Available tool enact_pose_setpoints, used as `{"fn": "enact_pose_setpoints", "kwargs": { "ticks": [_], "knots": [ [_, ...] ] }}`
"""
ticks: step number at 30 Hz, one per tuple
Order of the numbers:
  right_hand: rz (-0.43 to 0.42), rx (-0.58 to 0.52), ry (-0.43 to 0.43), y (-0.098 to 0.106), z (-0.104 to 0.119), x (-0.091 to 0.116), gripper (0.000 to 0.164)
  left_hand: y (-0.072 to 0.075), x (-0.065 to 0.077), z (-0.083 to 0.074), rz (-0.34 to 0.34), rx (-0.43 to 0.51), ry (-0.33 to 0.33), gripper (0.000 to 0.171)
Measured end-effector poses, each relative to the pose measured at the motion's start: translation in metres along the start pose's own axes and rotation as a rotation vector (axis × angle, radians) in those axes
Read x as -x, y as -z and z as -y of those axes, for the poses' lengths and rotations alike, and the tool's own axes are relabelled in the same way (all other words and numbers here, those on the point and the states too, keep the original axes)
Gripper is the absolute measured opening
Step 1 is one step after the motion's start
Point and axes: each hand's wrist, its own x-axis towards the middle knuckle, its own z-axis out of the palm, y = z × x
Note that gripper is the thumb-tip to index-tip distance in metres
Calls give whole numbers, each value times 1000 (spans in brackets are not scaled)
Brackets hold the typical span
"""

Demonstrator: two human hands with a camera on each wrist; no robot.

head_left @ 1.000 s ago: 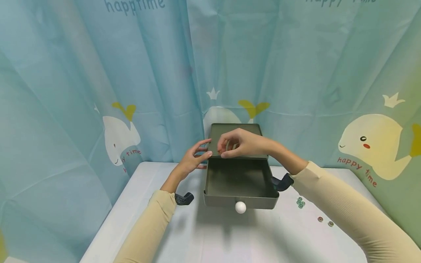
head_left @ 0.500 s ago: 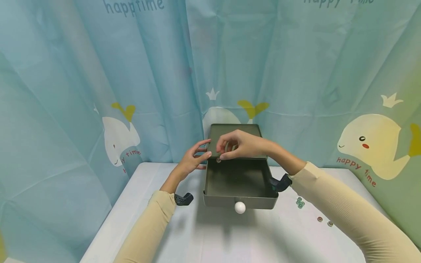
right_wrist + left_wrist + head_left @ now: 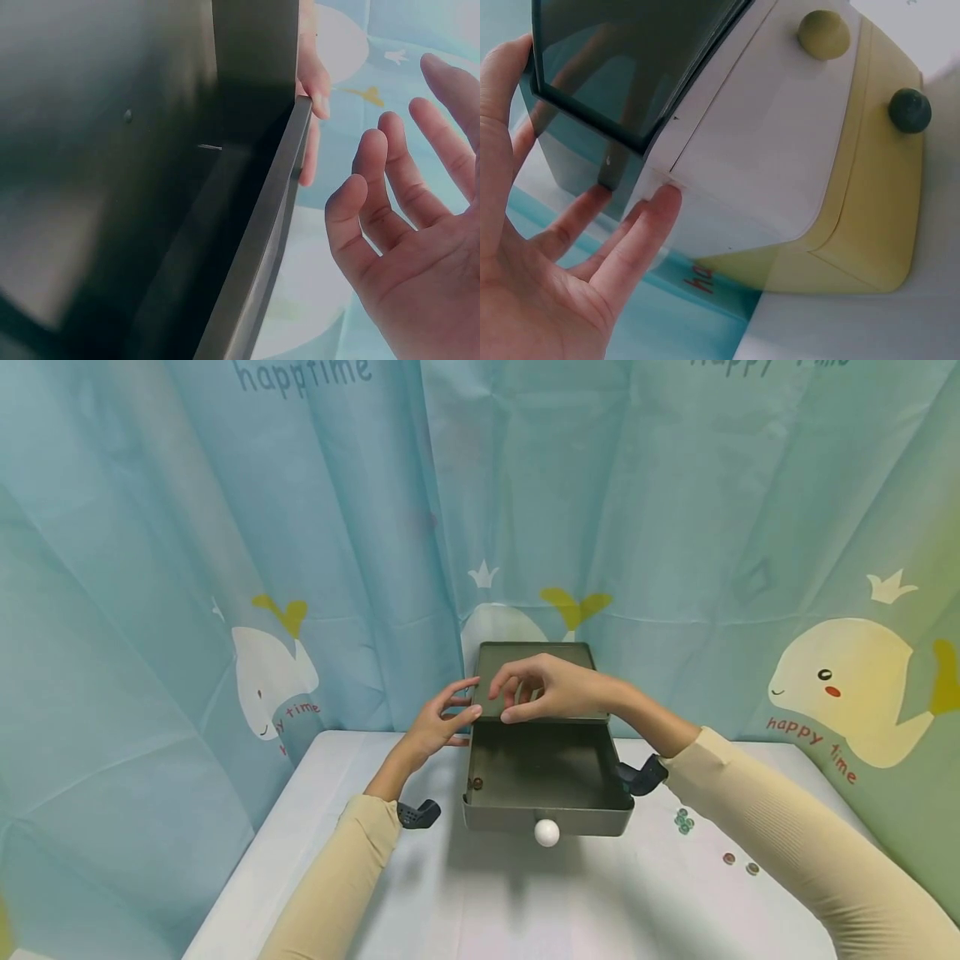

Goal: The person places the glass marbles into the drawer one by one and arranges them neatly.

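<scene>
A small cabinet with a dark green top (image 3: 573, 660) stands at the table's back, its top drawer (image 3: 551, 789) pulled out. My left hand (image 3: 433, 727) rests against the cabinet's left side, fingers spread and thumb at the top's front corner; the left wrist view shows fingertips along the side. My right hand (image 3: 551, 687) is above the cabinet top near the drawer's back, fingers loosely bent and apart, nothing between them. In the right wrist view the right hand's fingers (image 3: 390, 187) are relaxed. A small round brown piece (image 3: 477, 783) is at the drawer's left front.
Several small green round pieces (image 3: 683, 821) cluster on the table right of the drawer, with a reddish one (image 3: 729, 858) and a brownish one (image 3: 753, 868) nearer. Below the pulled-out drawer are a white drawer (image 3: 765, 135) and a yellow one (image 3: 885, 202). A printed curtain (image 3: 360, 568) hangs behind.
The small round piece has left my right fingers, dropping past the drawer's back edge to its left front. The right fingers have parted slightly; the left hand stays in place.
</scene>
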Motion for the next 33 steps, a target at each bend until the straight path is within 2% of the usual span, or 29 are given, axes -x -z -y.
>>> {"fn": "enact_pose_setpoints", "kwargs": {
  "ticks": [13,25,33],
  "knots": [
    [-4,1,-17,3,2,4,26,1,0,1,-10,-3,-1,56],
    [-11,15,-22,4,1,9,27,0,-2,1,-1,4,2,58],
    [-36,48,-7,9,5,22,27,-1,4,-11,7,-10,31,59]
  ]
}}
